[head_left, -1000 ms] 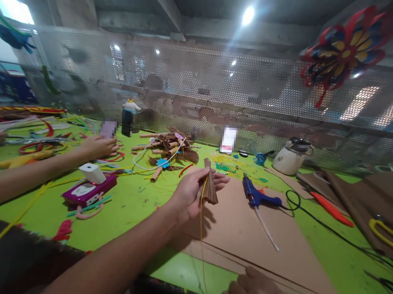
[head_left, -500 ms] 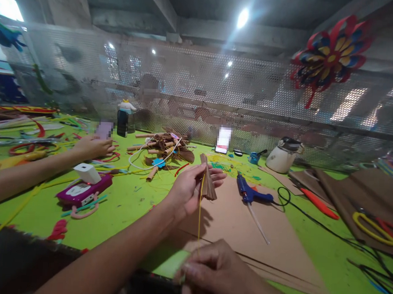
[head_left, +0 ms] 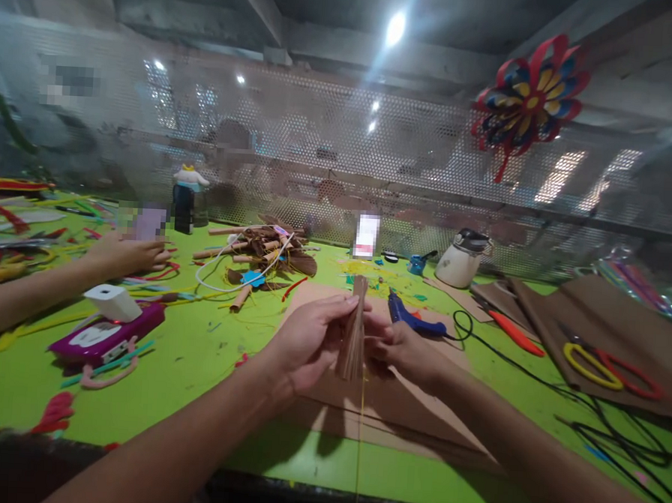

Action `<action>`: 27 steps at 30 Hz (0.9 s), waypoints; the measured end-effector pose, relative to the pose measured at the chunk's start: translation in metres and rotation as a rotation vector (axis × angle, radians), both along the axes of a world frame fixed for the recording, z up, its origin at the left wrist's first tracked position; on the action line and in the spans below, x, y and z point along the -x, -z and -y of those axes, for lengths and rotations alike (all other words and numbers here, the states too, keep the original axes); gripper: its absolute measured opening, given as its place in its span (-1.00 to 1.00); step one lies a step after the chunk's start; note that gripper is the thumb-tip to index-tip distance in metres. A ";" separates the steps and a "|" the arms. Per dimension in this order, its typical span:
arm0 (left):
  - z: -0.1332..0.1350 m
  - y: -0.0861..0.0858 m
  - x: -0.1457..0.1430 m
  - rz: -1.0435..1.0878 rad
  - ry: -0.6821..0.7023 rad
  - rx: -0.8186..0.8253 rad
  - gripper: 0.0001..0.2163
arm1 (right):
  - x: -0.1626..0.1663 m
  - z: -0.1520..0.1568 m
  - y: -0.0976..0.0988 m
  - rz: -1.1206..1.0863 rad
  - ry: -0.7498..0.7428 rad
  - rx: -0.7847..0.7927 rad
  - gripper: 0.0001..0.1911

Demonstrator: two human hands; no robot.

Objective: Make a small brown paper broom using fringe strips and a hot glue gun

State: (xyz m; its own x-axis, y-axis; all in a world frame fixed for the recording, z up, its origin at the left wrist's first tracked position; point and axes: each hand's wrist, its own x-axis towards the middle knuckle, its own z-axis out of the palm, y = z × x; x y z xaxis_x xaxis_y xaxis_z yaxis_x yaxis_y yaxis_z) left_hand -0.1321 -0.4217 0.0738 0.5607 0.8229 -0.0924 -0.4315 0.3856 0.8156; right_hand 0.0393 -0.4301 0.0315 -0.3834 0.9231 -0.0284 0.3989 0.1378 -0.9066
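Observation:
My left hand [head_left: 303,340] and my right hand [head_left: 401,350] both grip a folded brown paper fan [head_left: 354,335], held upright above a brown cardboard sheet [head_left: 406,413]. A thin yellow strand [head_left: 360,425] hangs down from the fan's lower end. A blue glue gun [head_left: 408,317] lies on the cardboard just behind my right hand.
Another person's arm and hand [head_left: 119,254] rest on the green table [head_left: 212,350] at the left, near a purple device [head_left: 103,333]. A heap of brown paper rolls [head_left: 268,249], a white kettle [head_left: 460,259], red cutter [head_left: 515,333], scissors [head_left: 606,365] and black cables [head_left: 608,427] lie around.
My right hand rose from the near table edge and took hold of the fan from the right. The fan turned more upright. The view swung to the right.

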 end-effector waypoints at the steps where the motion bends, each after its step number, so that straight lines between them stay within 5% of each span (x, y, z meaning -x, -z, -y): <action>1: -0.002 0.003 0.000 -0.026 -0.019 -0.016 -0.81 | -0.004 -0.003 -0.002 0.015 0.014 -0.013 -0.58; 4: -0.006 0.010 0.002 -0.089 -0.049 -0.097 -0.85 | -0.015 -0.007 -0.014 0.062 0.036 -0.063 -0.58; 8: -0.005 0.014 0.001 -0.081 0.133 -0.119 -0.81 | -0.023 -0.008 -0.030 0.103 0.035 -0.149 -0.61; 13: 0.001 0.014 -0.007 0.018 0.240 -0.050 -0.75 | -0.024 -0.016 -0.026 0.120 0.004 -0.191 -0.62; 23: -0.012 0.023 -0.006 0.029 0.126 0.012 -0.69 | -0.036 -0.020 -0.003 0.149 0.080 -0.259 -0.72; 27: -0.014 0.023 -0.005 -0.007 0.047 0.026 -0.73 | -0.053 -0.014 -0.002 0.133 0.247 -0.301 -0.70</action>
